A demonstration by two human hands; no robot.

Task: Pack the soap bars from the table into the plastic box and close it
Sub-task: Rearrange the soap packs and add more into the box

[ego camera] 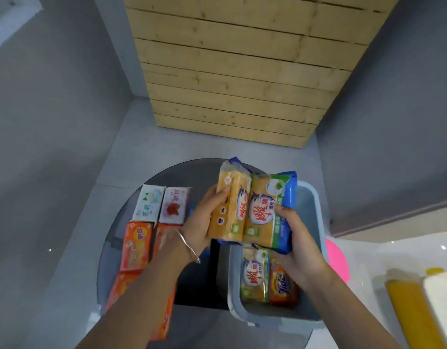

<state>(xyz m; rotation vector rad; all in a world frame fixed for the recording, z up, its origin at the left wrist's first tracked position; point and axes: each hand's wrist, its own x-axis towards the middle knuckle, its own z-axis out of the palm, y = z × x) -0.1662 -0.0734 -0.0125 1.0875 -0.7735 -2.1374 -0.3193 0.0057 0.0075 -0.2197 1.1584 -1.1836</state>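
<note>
Fingers [220, 193] of left hand [199, 220], right hand [300, 250] grip seemingly two soap packs [257, 210].

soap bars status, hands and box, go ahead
Left hand and right hand grip yellow soap packs over the plastic box. Two bars inside, box open. White bars and orange bars on the table. Nothing in the way.

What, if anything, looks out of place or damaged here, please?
Nothing stands out: soap bars sit in rows on the table, two lie flat in the plastic box, and the left hand and right hand hold intact yellow packs.
</note>
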